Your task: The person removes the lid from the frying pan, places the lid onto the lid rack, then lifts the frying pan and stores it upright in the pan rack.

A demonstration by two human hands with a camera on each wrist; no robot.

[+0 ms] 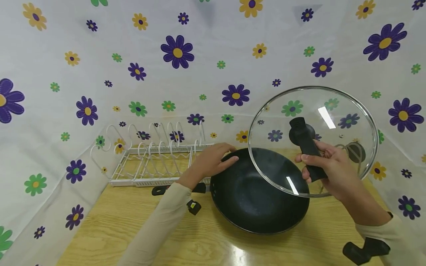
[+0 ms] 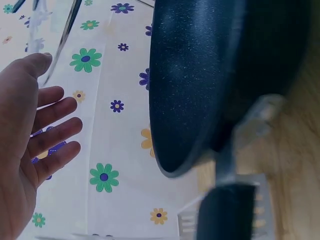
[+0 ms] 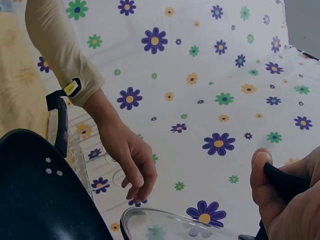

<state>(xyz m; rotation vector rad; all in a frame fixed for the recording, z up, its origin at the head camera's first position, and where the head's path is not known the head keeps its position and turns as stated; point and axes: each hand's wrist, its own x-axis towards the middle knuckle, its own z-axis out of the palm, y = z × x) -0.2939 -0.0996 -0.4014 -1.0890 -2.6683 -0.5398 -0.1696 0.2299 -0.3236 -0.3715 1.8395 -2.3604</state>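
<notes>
A black wok (image 1: 259,195) sits on the wooden table (image 1: 133,229), its black handle (image 1: 159,190) pointing left under my left forearm. My right hand (image 1: 311,162) grips the long black handle (image 1: 304,142) of a glass lid (image 1: 349,111), holding it tilted above the wok's right side. My left hand (image 1: 213,160) lies open with straight fingers at the wok's far left rim. In the left wrist view the left hand (image 2: 40,125) is spread beside the wok (image 2: 200,75). The right wrist view shows the left hand (image 3: 132,165), the wok (image 3: 40,195), the lid's edge (image 3: 170,225) and my right hand (image 3: 280,200).
A white wire dish rack (image 1: 149,159) stands at the back left of the table, just behind the wok. Flower-printed white cloth (image 1: 213,55) walls in the table at the back and on both sides. Bare wood lies in front of the wok.
</notes>
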